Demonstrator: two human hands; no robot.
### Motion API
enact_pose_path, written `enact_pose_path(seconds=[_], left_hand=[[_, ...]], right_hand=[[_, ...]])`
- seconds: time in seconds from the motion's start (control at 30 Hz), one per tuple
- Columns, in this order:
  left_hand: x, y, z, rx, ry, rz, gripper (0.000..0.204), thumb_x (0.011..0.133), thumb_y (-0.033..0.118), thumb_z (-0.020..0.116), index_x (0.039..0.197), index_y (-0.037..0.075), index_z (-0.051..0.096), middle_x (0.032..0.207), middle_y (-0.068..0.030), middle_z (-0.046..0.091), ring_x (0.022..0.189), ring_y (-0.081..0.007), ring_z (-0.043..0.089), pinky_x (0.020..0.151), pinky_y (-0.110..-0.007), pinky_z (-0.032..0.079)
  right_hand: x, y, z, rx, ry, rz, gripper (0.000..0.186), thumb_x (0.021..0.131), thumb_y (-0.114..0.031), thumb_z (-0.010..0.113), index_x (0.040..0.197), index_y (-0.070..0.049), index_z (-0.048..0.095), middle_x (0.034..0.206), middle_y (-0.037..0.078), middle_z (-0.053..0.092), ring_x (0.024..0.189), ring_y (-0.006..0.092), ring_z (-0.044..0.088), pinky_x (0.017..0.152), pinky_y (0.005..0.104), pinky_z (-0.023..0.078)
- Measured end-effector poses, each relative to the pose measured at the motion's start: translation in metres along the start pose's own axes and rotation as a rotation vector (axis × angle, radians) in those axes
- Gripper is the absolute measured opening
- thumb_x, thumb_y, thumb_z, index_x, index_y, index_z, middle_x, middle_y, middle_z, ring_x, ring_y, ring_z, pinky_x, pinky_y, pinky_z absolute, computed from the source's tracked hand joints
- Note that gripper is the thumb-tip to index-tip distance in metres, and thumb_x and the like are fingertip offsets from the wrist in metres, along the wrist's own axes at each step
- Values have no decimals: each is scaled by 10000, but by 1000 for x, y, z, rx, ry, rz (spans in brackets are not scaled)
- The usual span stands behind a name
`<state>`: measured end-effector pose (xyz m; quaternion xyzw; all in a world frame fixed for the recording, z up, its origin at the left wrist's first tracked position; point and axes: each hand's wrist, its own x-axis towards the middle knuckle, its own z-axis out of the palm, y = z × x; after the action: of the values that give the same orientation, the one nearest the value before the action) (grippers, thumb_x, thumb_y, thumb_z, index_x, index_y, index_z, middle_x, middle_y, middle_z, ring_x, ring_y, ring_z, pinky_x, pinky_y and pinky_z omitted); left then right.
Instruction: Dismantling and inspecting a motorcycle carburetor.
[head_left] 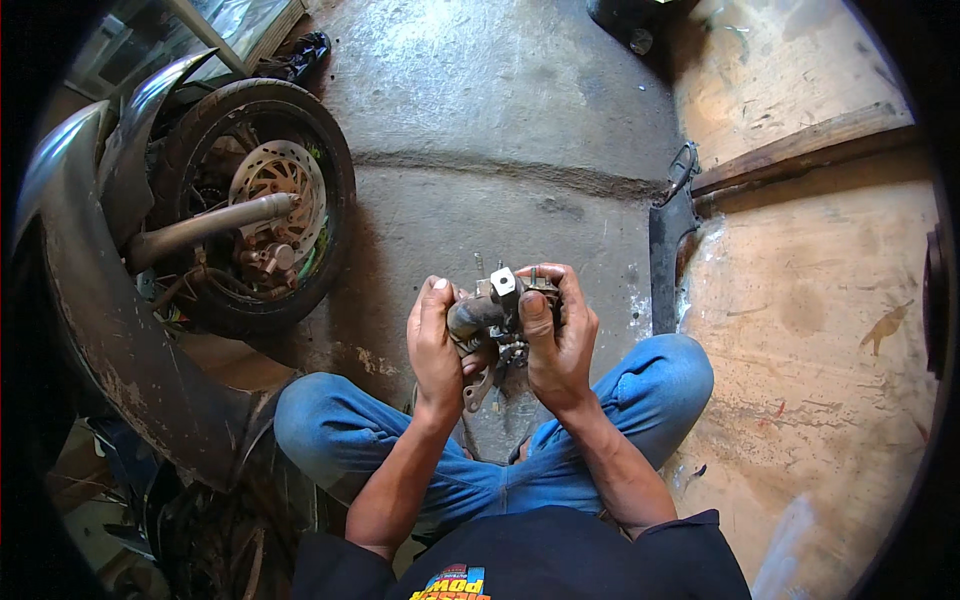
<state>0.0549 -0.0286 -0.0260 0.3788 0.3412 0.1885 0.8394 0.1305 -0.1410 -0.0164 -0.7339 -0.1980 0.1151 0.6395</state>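
One grimy metal part [478,317], held from both sides

The left hand [434,345] curls beside and beneath the part's curved pipe, thumb pointing forward; the right hand [563,350] presses its thumb on the near side, fingers wrapped around the far side. Both are closed on the part, just ahead of bent knees [660,385]. Gripping both flanks probably balances its uneven shape, leaving a pale square block [503,281] exposed on top. The forearms reach forward and converge, elbows bent, palms facing inward. Left of the grip stands a motorcycle wheel [262,180]; forward and right lies a slim dark panel [670,255].
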Motion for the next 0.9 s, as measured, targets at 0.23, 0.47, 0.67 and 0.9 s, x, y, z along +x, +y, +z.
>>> enact_pose_path(seconds=[0.23,0.47,0.67,0.9], left_hand=[[3,5,1,-58,-3,-12,304,1084,311,422,867,114,504,696,2,519,440,-55,394,335,-212,269],[9,1,2,-62,116,38,310,1078,329,431,875,113,521,734,2,532,505,-54,448,376,-207,319],[8,5,2,-116,60,-3,313,1078,327,431,866,115,523,753,5,522,575,-54,479,456,-221,386],[8,5,-4,-54,-25,46,301,1071,299,440,850,103,499,787,-9,530,662,-69,491,561,-231,419]], right_hand=[[3,-1,1,81,-68,-30,462,972,-427,713,1141,-9,612,913,79,691,833,136,652,748,304,533],[3,-2,6,111,-88,-247,514,939,-376,755,1246,1,590,1119,151,638,1013,220,652,865,342,526],[8,-7,-3,85,-137,-243,519,939,-376,747,1257,10,607,1103,155,647,1002,253,659,873,354,528],[11,-8,-8,19,-134,-231,426,948,-371,737,1162,-8,678,1026,128,663,937,234,671,826,339,528]])
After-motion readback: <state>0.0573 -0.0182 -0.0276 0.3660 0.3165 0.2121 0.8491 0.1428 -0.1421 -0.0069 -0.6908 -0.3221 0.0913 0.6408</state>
